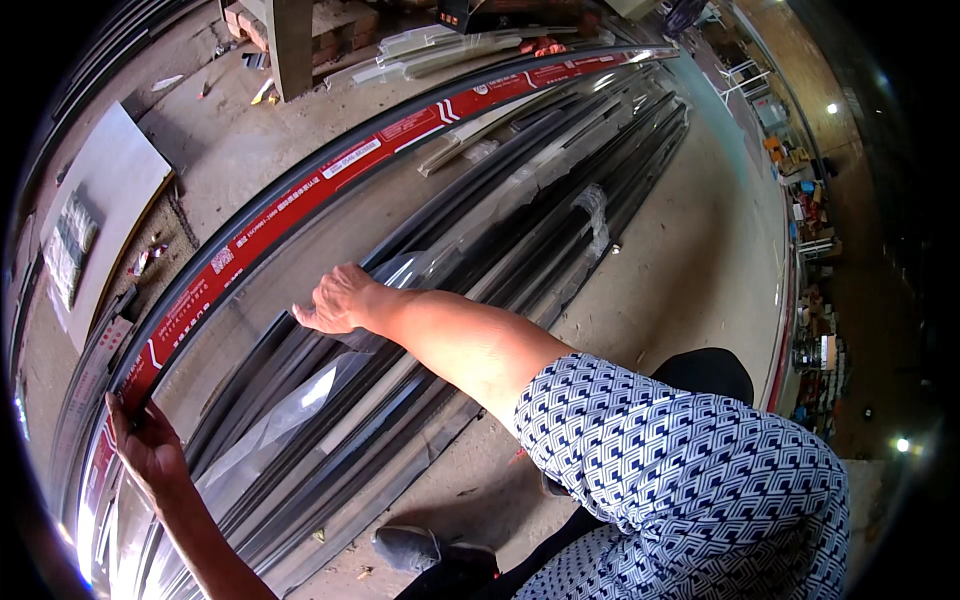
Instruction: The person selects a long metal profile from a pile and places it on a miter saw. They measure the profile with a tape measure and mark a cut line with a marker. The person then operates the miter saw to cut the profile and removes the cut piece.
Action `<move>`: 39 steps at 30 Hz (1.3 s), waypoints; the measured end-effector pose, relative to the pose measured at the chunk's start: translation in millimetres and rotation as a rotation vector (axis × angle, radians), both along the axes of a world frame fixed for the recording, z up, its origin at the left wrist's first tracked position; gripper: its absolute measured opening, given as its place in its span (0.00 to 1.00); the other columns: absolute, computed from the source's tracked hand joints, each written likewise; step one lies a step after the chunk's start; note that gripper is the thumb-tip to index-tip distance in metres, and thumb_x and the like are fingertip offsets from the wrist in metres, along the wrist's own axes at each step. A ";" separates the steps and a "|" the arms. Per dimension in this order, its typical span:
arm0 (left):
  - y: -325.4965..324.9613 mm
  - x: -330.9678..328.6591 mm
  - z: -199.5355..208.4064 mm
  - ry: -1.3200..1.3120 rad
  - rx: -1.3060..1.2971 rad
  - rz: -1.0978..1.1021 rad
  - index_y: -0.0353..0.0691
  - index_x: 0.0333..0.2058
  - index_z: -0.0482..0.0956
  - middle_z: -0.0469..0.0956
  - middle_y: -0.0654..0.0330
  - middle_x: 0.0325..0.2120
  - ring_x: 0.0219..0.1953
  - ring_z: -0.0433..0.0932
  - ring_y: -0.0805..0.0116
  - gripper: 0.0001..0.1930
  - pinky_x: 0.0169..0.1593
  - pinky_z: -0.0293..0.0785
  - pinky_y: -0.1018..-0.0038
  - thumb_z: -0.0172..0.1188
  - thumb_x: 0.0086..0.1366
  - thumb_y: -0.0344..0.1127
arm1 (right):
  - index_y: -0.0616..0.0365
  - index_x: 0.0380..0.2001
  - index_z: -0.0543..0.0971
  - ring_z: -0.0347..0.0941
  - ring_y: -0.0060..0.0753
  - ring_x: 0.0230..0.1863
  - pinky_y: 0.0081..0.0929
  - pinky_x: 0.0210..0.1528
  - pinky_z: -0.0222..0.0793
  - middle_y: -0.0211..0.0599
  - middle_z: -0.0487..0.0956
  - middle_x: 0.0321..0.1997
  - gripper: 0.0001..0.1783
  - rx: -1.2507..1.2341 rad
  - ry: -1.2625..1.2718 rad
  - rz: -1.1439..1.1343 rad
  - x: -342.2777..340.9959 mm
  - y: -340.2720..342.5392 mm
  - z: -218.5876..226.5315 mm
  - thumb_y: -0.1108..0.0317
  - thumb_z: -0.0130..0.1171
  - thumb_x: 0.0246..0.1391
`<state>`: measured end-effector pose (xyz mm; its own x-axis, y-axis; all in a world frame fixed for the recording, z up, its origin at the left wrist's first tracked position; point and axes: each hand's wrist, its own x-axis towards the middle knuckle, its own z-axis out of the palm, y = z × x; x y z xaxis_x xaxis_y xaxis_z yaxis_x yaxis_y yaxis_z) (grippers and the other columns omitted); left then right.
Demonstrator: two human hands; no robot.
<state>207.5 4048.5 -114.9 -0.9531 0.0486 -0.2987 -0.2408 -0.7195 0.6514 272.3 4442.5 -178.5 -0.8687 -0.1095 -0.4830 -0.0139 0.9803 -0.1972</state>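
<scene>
A long dark metal profile (210, 307), faced with red printed protective film, runs in a bowed line from the lower left to the far top right. My left hand (152, 450) is closed around its near end, thumb on the outer edge. My right hand (340, 300) hangs over the pile of dark profiles (470, 275), its fingers curled in. Clear plastic film (400, 272) shows on both sides of that hand. What the curled fingers hold, if anything, is hidden.
At the left lies a pale board (118, 195) with a wrapped packet (70, 245) on it. A post (290, 50) stands at the top beside stacked bricks (340, 28). My shoe (408, 547) is near the pile's lower edge. Shelves of goods (815, 240) line the far right.
</scene>
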 end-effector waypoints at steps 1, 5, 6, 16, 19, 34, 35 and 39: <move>5.0 2.2 2.6 -0.013 -0.007 0.013 0.39 0.46 0.83 0.87 0.56 0.41 0.42 0.87 0.67 0.10 0.42 0.88 0.73 0.62 0.72 0.36 | 0.55 0.33 0.89 0.84 0.50 0.45 0.44 0.53 0.75 0.47 0.87 0.37 0.39 -0.001 0.010 -0.002 1.8 2.3 0.0 0.36 0.35 0.68; 8.0 2.1 7.0 -0.026 -0.006 0.019 0.40 0.45 0.84 0.87 0.56 0.40 0.42 0.87 0.68 0.09 0.41 0.88 0.74 0.63 0.71 0.36 | 0.55 0.27 0.88 0.84 0.50 0.41 0.45 0.51 0.77 0.48 0.86 0.32 0.39 -0.029 0.117 -0.014 12.0 7.3 -11.1 0.37 0.38 0.67; 8.9 2.2 7.3 -0.030 0.002 0.013 0.40 0.44 0.84 0.87 0.56 0.40 0.41 0.87 0.67 0.09 0.41 0.88 0.74 0.63 0.71 0.36 | 0.55 0.24 0.88 0.85 0.51 0.39 0.45 0.49 0.77 0.48 0.86 0.29 0.39 -0.032 0.156 -0.024 14.3 8.6 -10.7 0.37 0.39 0.67; 8.7 -12.9 -19.5 -0.071 0.001 0.029 0.39 0.43 0.84 0.87 0.57 0.39 0.40 0.87 0.68 0.09 0.42 0.87 0.75 0.62 0.72 0.37 | 0.56 0.18 0.86 0.84 0.52 0.35 0.46 0.47 0.77 0.49 0.85 0.25 0.38 -0.001 0.176 0.023 31.0 4.7 -22.8 0.40 0.42 0.66; 3.6 -16.4 -25.6 -0.113 -0.027 0.052 0.41 0.42 0.85 0.88 0.59 0.39 0.39 0.87 0.70 0.09 0.42 0.86 0.76 0.63 0.71 0.38 | 0.52 0.32 0.88 0.84 0.52 0.34 0.48 0.44 0.76 0.48 0.85 0.26 0.31 0.024 0.121 0.089 32.2 3.7 -19.1 0.43 0.42 0.67; 8.7 -14.3 -21.7 -0.229 -0.097 0.084 0.44 0.40 0.85 0.88 0.61 0.37 0.38 0.87 0.71 0.07 0.40 0.85 0.77 0.64 0.70 0.40 | 0.51 0.38 0.87 0.84 0.52 0.44 0.48 0.54 0.73 0.51 0.86 0.36 0.31 -0.008 -0.062 0.080 47.9 0.2 7.1 0.43 0.39 0.68; 12.3 -15.1 -24.2 -0.208 -0.086 0.073 0.44 0.40 0.85 0.88 0.62 0.37 0.38 0.87 0.72 0.07 0.41 0.84 0.77 0.64 0.70 0.40 | 0.51 0.37 0.88 0.83 0.53 0.44 0.48 0.54 0.73 0.52 0.86 0.36 0.31 -0.013 -0.055 0.067 48.1 2.7 3.4 0.43 0.39 0.68; 22.7 -12.9 -26.8 -0.249 -0.069 0.079 0.45 0.40 0.84 0.88 0.62 0.36 0.38 0.86 0.72 0.08 0.41 0.82 0.78 0.65 0.70 0.41 | 0.55 0.35 0.88 0.84 0.54 0.41 0.48 0.48 0.76 0.54 0.85 0.34 0.33 -0.023 -0.124 0.008 55.0 6.0 -1.4 0.42 0.40 0.68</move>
<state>194.6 4071.2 -141.7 -0.8500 -0.0520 -0.5242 -0.3443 -0.6983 0.6276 327.3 4448.6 -179.9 -0.8013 -0.1285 -0.5843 0.0040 0.9755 -0.2200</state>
